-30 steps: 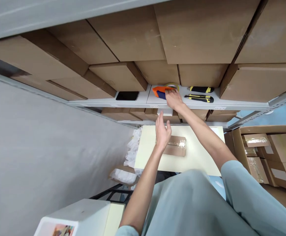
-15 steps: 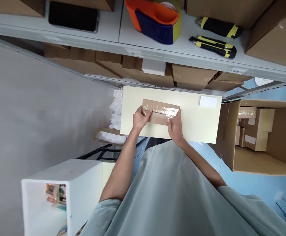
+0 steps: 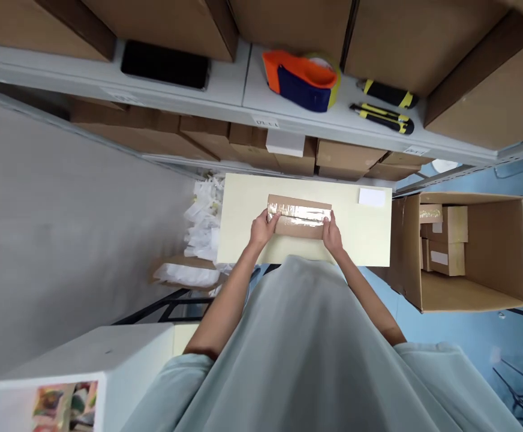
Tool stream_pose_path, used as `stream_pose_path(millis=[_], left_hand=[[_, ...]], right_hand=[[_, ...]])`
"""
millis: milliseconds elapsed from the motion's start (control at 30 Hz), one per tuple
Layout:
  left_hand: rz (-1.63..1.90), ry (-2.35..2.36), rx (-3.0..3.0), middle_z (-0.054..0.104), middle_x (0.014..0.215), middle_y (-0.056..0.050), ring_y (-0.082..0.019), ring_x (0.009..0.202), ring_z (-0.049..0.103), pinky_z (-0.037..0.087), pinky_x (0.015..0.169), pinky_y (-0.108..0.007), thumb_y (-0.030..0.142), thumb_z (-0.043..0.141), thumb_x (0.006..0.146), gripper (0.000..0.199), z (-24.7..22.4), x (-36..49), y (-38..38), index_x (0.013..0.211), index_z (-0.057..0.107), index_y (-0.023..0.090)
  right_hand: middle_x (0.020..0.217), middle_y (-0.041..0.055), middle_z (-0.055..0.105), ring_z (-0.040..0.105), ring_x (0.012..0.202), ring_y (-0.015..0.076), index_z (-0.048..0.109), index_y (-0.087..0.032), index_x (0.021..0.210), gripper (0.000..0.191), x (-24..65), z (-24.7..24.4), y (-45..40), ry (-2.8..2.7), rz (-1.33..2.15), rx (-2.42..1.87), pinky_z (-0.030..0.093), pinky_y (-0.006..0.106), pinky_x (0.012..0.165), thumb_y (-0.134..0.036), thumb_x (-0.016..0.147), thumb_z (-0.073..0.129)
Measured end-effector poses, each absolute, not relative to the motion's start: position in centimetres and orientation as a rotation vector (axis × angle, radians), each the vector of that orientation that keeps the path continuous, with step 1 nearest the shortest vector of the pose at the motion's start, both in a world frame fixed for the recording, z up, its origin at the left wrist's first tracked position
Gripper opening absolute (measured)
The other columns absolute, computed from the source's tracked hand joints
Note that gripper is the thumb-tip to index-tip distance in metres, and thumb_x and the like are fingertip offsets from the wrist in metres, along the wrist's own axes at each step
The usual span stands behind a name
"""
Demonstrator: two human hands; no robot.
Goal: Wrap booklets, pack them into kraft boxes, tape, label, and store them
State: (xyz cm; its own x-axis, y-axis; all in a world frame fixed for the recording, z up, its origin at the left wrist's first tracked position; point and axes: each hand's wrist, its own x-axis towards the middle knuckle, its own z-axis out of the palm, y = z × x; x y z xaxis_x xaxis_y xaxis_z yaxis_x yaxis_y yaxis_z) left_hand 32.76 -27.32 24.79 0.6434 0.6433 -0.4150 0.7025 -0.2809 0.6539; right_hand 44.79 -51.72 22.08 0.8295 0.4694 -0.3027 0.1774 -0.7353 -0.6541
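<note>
- Cream rectangular tabletop; white rectangular slip.
- Brown taped cardboard box, ends gripped by left hand and right hand.
- Open brown cardboard carton, beside tabletop.

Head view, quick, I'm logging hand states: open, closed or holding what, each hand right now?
Left hand: closed on the left end of the taped cardboard box.
Right hand: closed on the same box's right end.
</note>
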Motion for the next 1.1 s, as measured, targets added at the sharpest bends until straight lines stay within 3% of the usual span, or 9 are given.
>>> stream_pose_path(millis=[133, 267, 333, 433, 567, 800, 867, 967, 1100], left_hand=[[0.077, 1.031, 1.99, 0.071, 0.143, -0.023, -0.032, 0.12, 0.074, 0.058, 0.108, -0.042, 0.041, 0.065, 0.1, 0.054, 25.4, 32.5, -26.9, 0.144, 0.066, 0.011], [0.131, 0.964, 1.952, 0.074, 0.127, -0.015, -0.028, 0.102, 0.078, 0.063, 0.103, -0.043, 0.028, 0.066, 0.095, 0.041, 26.3, 31.5, -26.3, 0.133, 0.076, 0.015], [0.167, 0.918, 1.931, 0.075, 0.127, -0.012, -0.026, 0.101, 0.078, 0.065, 0.101, -0.041, 0.026, 0.067, 0.094, 0.04, 27.1, 30.8, -25.7, 0.132, 0.077, 0.018], [0.281, 0.853, 1.907, 0.076, 0.137, -0.01, -0.025, 0.107, 0.079, 0.064, 0.106, -0.04, 0.03, 0.07, 0.095, 0.042, 27.8, 29.3, -24.2, 0.135, 0.076, 0.021], [0.261, 0.899, 1.83, 0.078, 0.141, -0.011, -0.027, 0.115, 0.081, 0.062, 0.112, -0.041, 0.029, 0.063, 0.098, 0.036, 26.7, 27.1, -22.4, 0.129, 0.078, 0.02], [-0.065, 0.991, 1.783, 0.086, 0.117, -0.015, -0.033, 0.113, 0.083, 0.066, 0.105, -0.044, 0.023, 0.06, 0.094, 0.033, 22.8, 23.3, -22.2, 0.12, 0.08, 0.02], [-0.095, 1.0, 1.823, 0.084, 0.124, -0.018, -0.035, 0.119, 0.082, 0.064, 0.11, -0.046, 0.02, 0.06, 0.091, 0.039, 22.2, 22.4, -22.0, 0.125, 0.079, 0.016], [0.0, 1.028, 1.936, 0.076, 0.143, -0.02, -0.038, 0.137, 0.073, 0.057, 0.121, -0.052, 0.019, 0.058, 0.089, 0.052, 22.0, 22.2, -20.7, 0.138, 0.075, 0.015], [0.258, 0.953, 1.942, 0.074, 0.149, -0.013, -0.036, 0.139, 0.072, 0.058, 0.121, -0.053, 0.028, 0.056, 0.093, 0.052, 24.9, 25.9, -17.8, 0.141, 0.074, 0.024]], right_hand=[[0.158, 0.0307, 0.059, 0.062, 0.139, 0.0338, 0.05, -0.004, 0.156, 0.071, 44.5, 24.3, -52.0, -0.285, 0.435, -2.376, 0.051, 0.05, 0.12, -0.058, 0.113, 0.036], [0.122, 0.0221, 0.073, 0.066, 0.116, 0.0319, 0.068, -0.013, 0.118, 0.043, 43.4, 26.3, -51.8, -0.285, 0.348, -2.414, 0.055, 0.049, 0.109, -0.048, 0.109, 0.045], [0.116, 0.0188, 0.074, 0.067, 0.108, 0.0297, 0.07, -0.015, 0.112, 0.039, 43.0, 27.2, -51.4, -0.286, 0.317, -2.429, 0.057, 0.046, 0.103, -0.047, 0.109, 0.046], [0.119, 0.0169, 0.073, 0.068, 0.097, 0.0258, 0.071, -0.015, 0.118, 0.04, 42.4, 28.2, -50.5, -0.311, 0.279, -2.408, 0.06, 0.042, 0.095, -0.047, 0.109, 0.049], [0.122, 0.0172, 0.074, 0.074, 0.097, 0.025, 0.071, -0.015, 0.12, 0.032, 40.4, 27.7, -49.3, -0.274, 0.366, -2.381, 0.063, 0.043, 0.099, -0.038, 0.106, 0.054], [0.122, 0.0203, 0.077, 0.082, 0.111, 0.0325, 0.073, -0.015, 0.113, 0.024, 34.4, 24.0, -48.3, -0.222, 0.517, -2.375, 0.071, 0.04, 0.079, -0.025, 0.094, 0.062], [0.12, 0.0175, 0.079, 0.082, 0.111, 0.0362, 0.074, -0.017, 0.116, 0.031, 34.0, 23.8, -48.2, -0.246, 0.515, -2.398, 0.073, 0.047, 0.084, -0.028, 0.088, 0.072], [0.133, 0.019, 0.077, 0.077, 0.127, 0.0447, 0.073, -0.019, 0.131, 0.057, 36.7, 25.4, -47.2, -0.319, 0.407, -2.463, 0.065, 0.063, 0.108, -0.038, 0.078, 0.085], [0.155, 0.0254, 0.065, 0.063, 0.147, 0.0438, 0.062, -0.016, 0.152, 0.066, 46.0, 32.9, -42.2, -0.632, -0.005, -2.438, 0.055, 0.062, 0.122, -0.048, 0.096, 0.073]])
